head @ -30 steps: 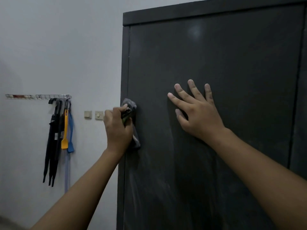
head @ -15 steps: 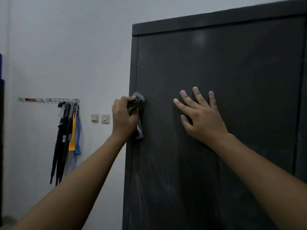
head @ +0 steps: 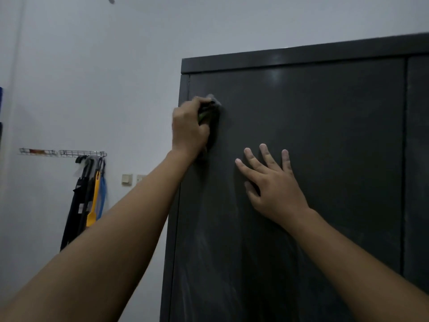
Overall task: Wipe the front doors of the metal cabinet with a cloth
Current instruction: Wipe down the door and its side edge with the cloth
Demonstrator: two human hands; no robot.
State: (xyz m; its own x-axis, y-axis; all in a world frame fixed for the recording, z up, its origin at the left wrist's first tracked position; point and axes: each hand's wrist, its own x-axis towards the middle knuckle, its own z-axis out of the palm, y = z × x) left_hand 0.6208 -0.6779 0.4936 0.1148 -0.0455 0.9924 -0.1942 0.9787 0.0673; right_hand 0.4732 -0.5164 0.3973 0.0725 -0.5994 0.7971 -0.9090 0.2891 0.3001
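Over on the pale grey painted wall (head: 81, 66), a thin chrome wire rack (head: 82, 153) runs level. From its right end hang long black folded umbrellas (head: 76, 201), pointing straight down. Just right of them, on the same rack, a yellow plastic flat-bladed tool (head: 94, 201) dangles, and a blue item (head: 102, 194) sits tight behind it, its shape hard to make out. Left of the rack, a second wire section (head: 38, 151) carries something reddish. Right of the rack and a little lower, a beige square wall switch (head: 127, 179). High above the rack, a small dark mark (head: 111, 0).
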